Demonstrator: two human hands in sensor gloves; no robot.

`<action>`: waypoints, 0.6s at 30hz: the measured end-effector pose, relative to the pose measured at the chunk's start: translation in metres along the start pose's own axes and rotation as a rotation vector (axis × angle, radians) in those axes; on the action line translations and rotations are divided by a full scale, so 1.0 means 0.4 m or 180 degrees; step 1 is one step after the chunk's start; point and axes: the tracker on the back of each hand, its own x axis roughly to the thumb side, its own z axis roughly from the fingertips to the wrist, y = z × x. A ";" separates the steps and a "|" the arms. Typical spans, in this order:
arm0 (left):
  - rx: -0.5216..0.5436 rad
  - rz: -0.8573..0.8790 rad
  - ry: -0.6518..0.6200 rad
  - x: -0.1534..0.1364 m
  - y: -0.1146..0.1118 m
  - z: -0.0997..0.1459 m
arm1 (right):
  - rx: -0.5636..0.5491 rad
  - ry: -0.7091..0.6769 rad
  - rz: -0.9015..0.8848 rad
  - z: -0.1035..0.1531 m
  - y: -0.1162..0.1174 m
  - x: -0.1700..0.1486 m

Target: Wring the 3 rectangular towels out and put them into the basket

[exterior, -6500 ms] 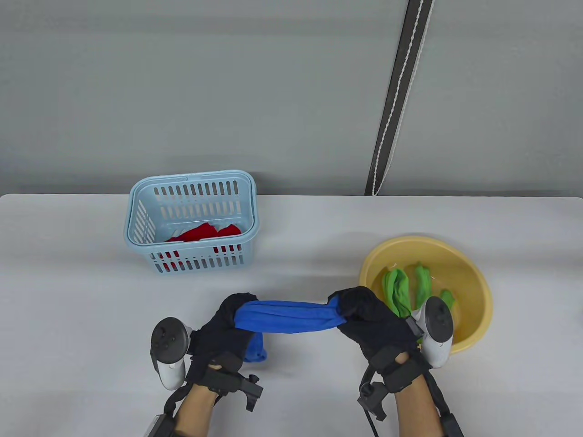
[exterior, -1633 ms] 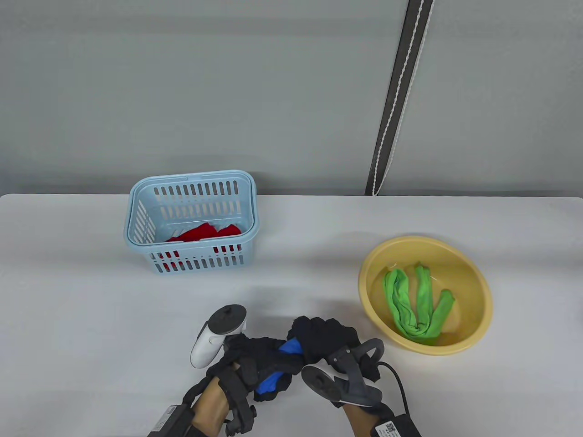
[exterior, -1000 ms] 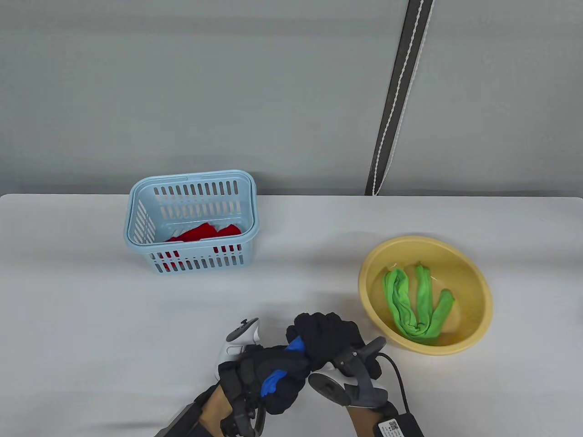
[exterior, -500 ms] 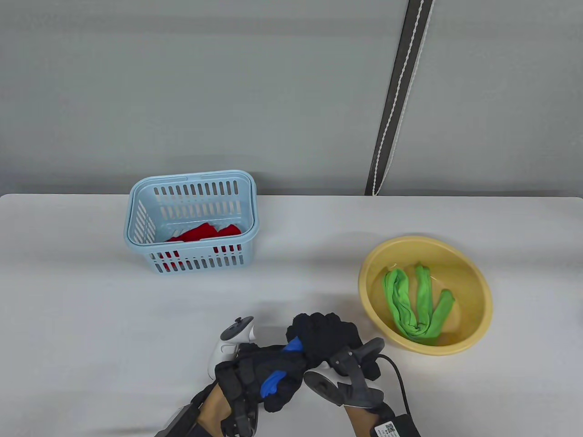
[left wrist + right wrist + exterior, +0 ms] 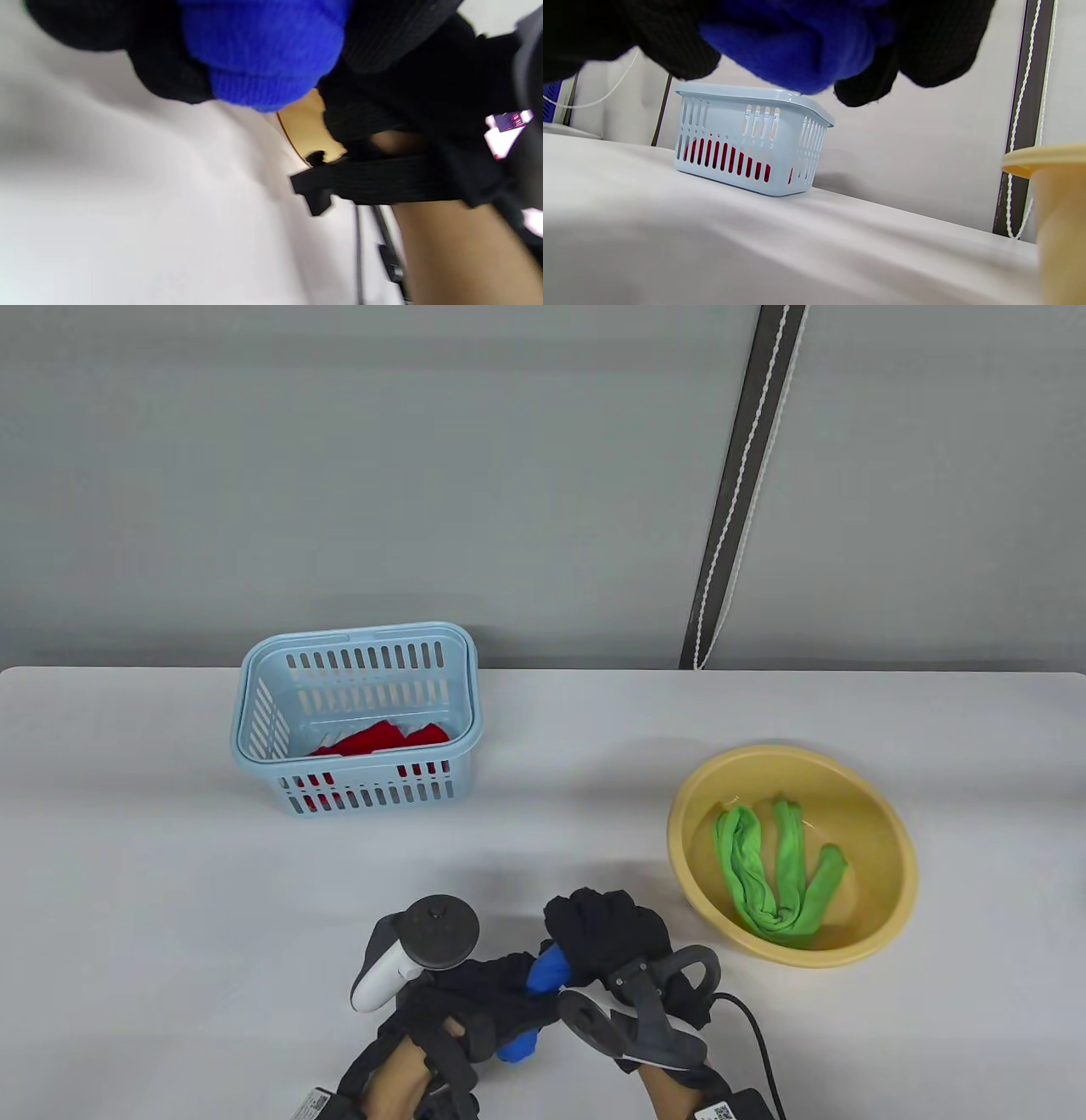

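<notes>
Both gloved hands grip the blue towel (image 5: pixel 550 970) near the table's front edge, close together, with the cloth bunched short between them. My left hand (image 5: pixel 488 993) holds its lower end, which pokes out below; my right hand (image 5: pixel 607 935) is curled round the upper end. Blue cloth (image 5: pixel 263 51) fills the top of the left wrist view, and the same blue towel (image 5: pixel 797 46) bulges from my right hand's fingers (image 5: pixel 937 42). A red towel (image 5: pixel 382 740) lies in the light-blue basket (image 5: pixel 356 643) at the back left. The green towel (image 5: pixel 776 869) lies in the yellow basin (image 5: pixel 899 848).
The basin stands at the right, close to my right hand. A dark strip with a white cord (image 5: pixel 734 487) runs down the grey wall behind the table. The basket (image 5: pixel 746 140) stands across open white tabletop from the hands.
Since 6.5 s ago the stretched towel has been drawn into a short twisted bundle nearer the front edge. In the last half second my left hand rolled, turning its tracker upward and leftward.
</notes>
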 end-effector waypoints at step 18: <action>0.2161 -0.1910 0.0417 0.108 0.328 0.095 | 0.0940 0.1100 -0.0931 -0.093 -0.116 -0.263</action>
